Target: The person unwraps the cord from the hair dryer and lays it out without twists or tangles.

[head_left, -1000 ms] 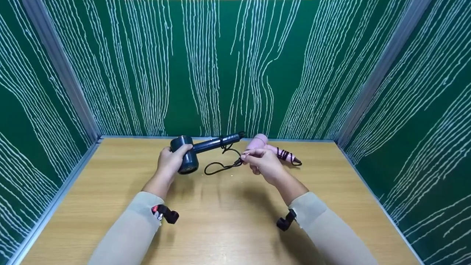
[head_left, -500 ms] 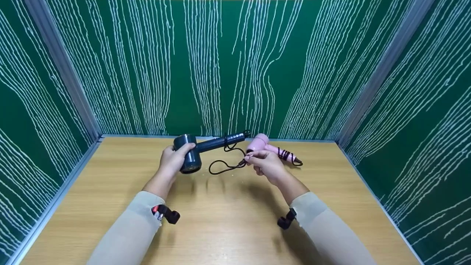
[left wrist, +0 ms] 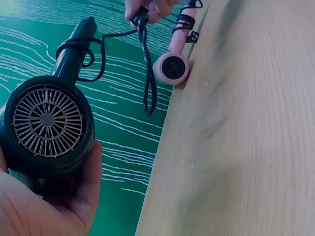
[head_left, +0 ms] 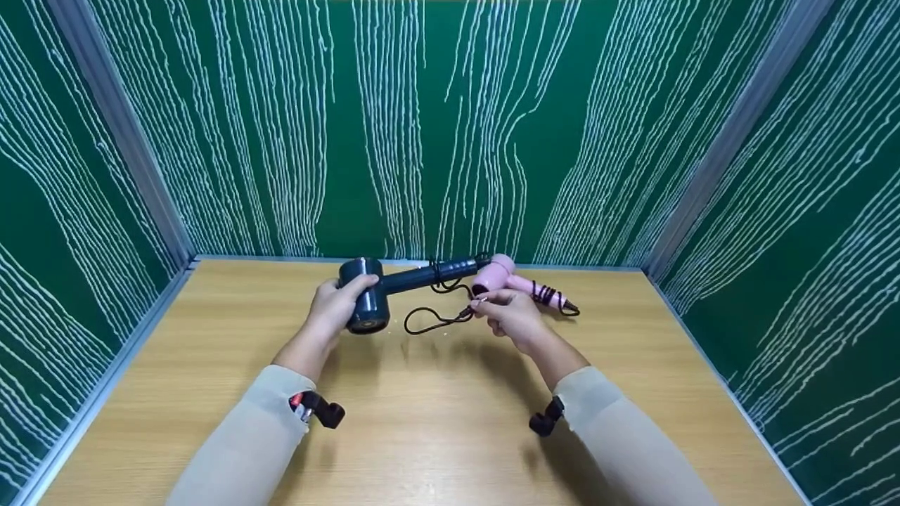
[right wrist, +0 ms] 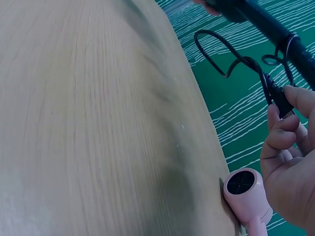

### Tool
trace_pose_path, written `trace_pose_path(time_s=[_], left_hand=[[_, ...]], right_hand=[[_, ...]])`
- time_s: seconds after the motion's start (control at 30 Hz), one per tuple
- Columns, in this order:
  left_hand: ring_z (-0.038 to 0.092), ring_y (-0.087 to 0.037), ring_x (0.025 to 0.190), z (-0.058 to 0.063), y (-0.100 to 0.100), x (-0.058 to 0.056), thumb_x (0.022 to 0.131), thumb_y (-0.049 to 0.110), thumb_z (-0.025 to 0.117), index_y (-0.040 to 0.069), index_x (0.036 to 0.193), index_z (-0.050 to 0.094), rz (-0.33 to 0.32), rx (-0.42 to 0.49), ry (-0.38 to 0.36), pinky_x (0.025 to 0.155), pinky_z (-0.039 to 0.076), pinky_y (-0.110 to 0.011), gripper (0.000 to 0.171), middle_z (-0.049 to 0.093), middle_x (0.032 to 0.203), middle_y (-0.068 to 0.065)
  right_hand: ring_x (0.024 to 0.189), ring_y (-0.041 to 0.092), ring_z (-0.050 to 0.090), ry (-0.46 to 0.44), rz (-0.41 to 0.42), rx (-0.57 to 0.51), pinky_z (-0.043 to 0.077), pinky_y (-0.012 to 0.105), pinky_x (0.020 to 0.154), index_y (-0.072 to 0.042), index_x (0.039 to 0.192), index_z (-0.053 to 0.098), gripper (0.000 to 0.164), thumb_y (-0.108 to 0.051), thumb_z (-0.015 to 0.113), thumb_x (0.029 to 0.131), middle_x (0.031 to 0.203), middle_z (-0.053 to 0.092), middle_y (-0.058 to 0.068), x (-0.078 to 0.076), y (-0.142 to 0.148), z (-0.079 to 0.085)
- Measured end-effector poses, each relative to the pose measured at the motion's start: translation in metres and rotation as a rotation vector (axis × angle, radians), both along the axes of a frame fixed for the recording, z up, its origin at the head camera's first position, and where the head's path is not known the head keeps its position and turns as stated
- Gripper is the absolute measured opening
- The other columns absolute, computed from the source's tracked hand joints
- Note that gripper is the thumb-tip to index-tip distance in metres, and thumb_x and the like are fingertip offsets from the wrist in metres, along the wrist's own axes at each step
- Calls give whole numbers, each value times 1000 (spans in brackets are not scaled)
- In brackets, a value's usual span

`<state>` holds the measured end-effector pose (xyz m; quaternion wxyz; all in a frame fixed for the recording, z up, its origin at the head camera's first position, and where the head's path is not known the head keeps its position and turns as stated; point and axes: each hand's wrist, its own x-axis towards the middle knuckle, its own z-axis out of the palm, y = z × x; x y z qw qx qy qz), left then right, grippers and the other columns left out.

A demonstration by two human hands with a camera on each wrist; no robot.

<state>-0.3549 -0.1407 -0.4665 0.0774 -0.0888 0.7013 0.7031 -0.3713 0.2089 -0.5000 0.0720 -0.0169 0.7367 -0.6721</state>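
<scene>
My left hand (head_left: 332, 306) grips the barrel of a dark green hair dryer (head_left: 368, 309), thumb over its top, and holds it above the table. Its handle points right, with a black cord (right wrist: 216, 37) looped loosely around it. In the left wrist view the dryer's round slotted grille (left wrist: 47, 120) faces the camera. Between thumb and fingers, my right hand (head_left: 513, 316) pinches the plug end (right wrist: 279, 96) of that cord, and a loop of cord hangs free to its left. Just behind the right hand, a pink hair dryer (head_left: 494, 274) lies on the table, its own cord wound around the handle.
The wooden table (head_left: 436, 436) meets green walls (head_left: 394, 140) with pale wavy lines at the back and both sides. Small white specks lie on the tabletop below the cord. Metal posts (head_left: 731, 140) stand at the back corners.
The dark green hair dryer has shifted a little to the right with my left hand, its handle end now overlapping the pink dryer in view. The right hand has moved slightly right, still pinching the plug end.
</scene>
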Motion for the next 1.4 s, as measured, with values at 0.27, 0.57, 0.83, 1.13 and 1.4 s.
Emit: trace_pose_path(time_s=[0.27, 0.57, 0.83, 1.13, 1.4], left_hand=[[62, -37, 144, 4, 1, 4, 105, 56, 72, 2, 170, 35, -83, -5, -6, 132, 47, -53, 93, 56, 165, -25], [68, -35, 137, 5, -2, 5, 105, 55, 73, 2, 171, 36, -181, -58, -15, 129, 49, -52, 93, 61, 160, -25], [58, -37, 147, 5, -3, 6, 101, 59, 77, 7, 176, 30, -216, -100, -74, 137, 38, -58, 103, 55, 166, -21], [54, -39, 151, 1, -7, 6, 100, 60, 78, 8, 179, 23, -232, -149, -94, 138, 36, -60, 109, 50, 171, -23], [59, -39, 148, -4, -8, 5, 102, 53, 78, 5, 175, 30, -230, -140, -57, 133, 45, -57, 100, 53, 168, -26]], right_hand=[[61, 7, 50, 4, -1, 2, 42, 20, 55, -3, 113, 82, 15, -12, 82, 102, 87, 75, -2, -5, 2, -7], [61, 10, 50, -4, -43, 11, 42, 22, 55, -7, 95, 75, 8, -2, 76, 101, 80, 67, 0, -6, 5, -5], [63, 9, 52, 39, -59, 62, 45, 22, 56, -2, 111, 78, 9, -2, 73, 104, 81, 62, 0, -10, 7, 8], [87, 13, 67, 27, -86, 141, 56, 23, 73, -6, 120, 82, 23, -23, 84, 104, 100, 77, 0, -17, 9, 21], [69, 8, 54, 56, -113, 91, 46, 21, 60, -4, 122, 79, 23, -20, 80, 106, 85, 69, -4, -20, 11, 29]])
